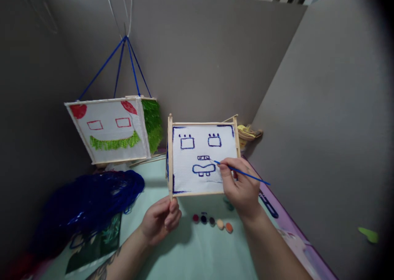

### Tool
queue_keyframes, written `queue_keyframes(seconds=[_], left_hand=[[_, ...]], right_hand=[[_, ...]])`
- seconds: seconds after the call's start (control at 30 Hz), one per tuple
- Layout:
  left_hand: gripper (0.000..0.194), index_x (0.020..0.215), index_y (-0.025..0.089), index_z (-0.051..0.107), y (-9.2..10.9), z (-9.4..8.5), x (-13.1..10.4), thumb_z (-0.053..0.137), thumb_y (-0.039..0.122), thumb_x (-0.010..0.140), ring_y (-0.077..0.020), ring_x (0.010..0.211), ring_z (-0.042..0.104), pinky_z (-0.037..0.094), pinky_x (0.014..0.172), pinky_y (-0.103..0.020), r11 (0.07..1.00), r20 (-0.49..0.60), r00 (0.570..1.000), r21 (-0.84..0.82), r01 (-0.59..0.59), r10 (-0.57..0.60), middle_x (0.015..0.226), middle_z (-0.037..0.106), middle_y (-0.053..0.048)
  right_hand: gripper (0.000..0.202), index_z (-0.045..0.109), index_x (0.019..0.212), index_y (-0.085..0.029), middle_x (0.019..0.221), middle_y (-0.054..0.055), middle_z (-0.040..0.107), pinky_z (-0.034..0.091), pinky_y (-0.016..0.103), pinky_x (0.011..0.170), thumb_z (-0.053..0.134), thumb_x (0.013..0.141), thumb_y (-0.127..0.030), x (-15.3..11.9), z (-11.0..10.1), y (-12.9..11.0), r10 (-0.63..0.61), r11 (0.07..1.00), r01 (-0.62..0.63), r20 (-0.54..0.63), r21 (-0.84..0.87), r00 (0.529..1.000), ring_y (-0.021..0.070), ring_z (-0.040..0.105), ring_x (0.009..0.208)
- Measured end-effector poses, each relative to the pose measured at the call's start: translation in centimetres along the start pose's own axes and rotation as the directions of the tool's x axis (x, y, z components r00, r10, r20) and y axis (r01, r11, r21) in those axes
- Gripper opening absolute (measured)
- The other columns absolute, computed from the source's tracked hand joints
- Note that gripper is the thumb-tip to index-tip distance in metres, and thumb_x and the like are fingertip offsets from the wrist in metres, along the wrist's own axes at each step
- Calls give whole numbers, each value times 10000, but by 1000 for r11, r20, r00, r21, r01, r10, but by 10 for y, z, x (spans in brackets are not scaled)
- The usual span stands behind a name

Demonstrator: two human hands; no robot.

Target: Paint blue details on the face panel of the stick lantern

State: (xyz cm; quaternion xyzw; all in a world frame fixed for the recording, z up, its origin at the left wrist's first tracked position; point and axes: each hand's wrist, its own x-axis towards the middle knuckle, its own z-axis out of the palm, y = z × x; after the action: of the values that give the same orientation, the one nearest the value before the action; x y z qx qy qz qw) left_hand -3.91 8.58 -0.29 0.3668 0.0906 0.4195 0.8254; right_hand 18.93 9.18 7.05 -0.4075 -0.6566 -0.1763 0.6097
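A wood-framed white panel (184,177) stands upright at the centre, with a dark blue face drawn on it: square eyes with lashes, a small rectangular nose and a mouth with two teeth. My left hand (162,219) is closed on the frame's lower left corner. Between the thumb and fingers of my right hand (240,183) is a thin blue paintbrush (252,176), its tip at the nose drawing. Below the panel, several small paint pots (212,221) lie in a row on the pale green cloth (209,251).
A white box lantern (120,130) with a red and green face hangs at the left from blue strands. Below it lies a heap of blue fibres (92,198). A blue cutter (269,205) lies at the right edge, and a yellow bundle (248,132) sits behind the panel.
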Motion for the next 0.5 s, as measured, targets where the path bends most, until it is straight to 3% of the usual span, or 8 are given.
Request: queue_keyframes(seconds=[0.33,0.5], left_hand=[[230,708,144,578,-1,-2,-1,444,215,880,-102,434,234,211,413,-199,1000,18,1000,1,-3,3,450,291,38],[235,709,140,579,-1,-2,-1,430,197,881,-100,428,221,201,408,-198,1000,19,1000,1,-9,9,451,292,38]], right_hand=[[54,611,857,-193,731,-3,610,439,243,582,617,827,-148,-3,-3,0,56,995,-49,-70,88,996,116,545,631],[42,620,856,-195,728,-6,618,460,243,614,626,829,-164,-5,1,4,85,992,-80,-49,93,995,119,568,650]])
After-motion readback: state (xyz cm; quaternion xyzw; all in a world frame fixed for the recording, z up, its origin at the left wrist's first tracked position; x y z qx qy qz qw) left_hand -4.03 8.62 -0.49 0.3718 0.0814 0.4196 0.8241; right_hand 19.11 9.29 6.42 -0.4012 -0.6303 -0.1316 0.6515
